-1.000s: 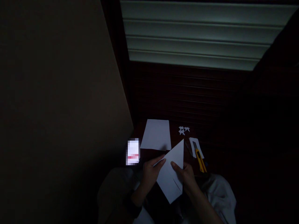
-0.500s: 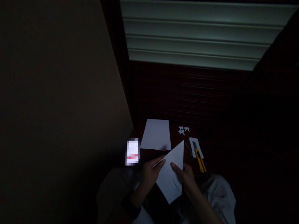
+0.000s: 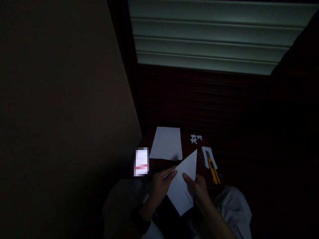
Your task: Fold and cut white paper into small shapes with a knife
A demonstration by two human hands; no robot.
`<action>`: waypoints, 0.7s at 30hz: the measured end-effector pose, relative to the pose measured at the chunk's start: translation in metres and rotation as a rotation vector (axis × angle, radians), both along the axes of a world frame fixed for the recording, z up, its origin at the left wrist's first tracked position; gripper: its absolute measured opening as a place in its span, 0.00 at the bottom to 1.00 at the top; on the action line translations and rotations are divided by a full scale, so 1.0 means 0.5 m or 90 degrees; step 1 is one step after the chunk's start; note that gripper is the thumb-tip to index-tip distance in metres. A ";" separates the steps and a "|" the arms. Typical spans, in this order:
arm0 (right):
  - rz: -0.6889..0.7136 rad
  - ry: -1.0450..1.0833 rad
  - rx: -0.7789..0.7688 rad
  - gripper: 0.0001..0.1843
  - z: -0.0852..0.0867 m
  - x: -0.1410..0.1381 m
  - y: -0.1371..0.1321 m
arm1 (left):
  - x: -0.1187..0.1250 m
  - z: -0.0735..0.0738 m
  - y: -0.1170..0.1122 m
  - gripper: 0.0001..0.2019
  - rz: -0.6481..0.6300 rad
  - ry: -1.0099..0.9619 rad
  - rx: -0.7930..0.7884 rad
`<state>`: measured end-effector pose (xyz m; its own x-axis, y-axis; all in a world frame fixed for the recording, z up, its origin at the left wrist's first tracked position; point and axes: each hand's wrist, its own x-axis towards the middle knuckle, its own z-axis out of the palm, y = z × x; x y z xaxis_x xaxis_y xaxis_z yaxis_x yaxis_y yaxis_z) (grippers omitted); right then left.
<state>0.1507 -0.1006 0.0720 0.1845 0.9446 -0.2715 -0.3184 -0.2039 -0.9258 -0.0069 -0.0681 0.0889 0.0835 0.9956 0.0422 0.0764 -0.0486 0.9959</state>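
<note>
The left hand (image 3: pixel 160 184) and right hand (image 3: pixel 199 188) pinched the folded paper (image 3: pixel 178 196), left of the knife (image 3: pixel 213 172), nearly unmoved since a second earlier.

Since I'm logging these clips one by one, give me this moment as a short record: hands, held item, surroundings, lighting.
Left hand: pinching the left edge of the folded white paper
Right hand: thumb on the paper's face, fingers mostly hidden
Held item: folded white paper, pointed at its far end
Beyond hands: white sheet, with small paper pieces to its right
Right side: yellow cutter, blade end over a small white stack
Left side: bright pixelated item, unidentifiable
Lighting: dim
</note>
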 end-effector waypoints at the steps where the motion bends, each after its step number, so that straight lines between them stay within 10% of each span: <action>1: -0.007 -0.001 0.000 0.20 -0.002 -0.001 0.000 | 0.001 -0.001 0.000 0.15 -0.001 -0.006 -0.007; 21: -0.054 0.040 -0.003 0.21 0.012 -0.024 -0.005 | 0.004 0.005 -0.003 0.14 0.028 0.015 0.022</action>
<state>0.1387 -0.1031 0.0779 0.2470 0.9248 -0.2892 -0.3916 -0.1777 -0.9028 -0.0049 -0.0694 0.0914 0.0405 0.9963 0.0755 0.1024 -0.0793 0.9916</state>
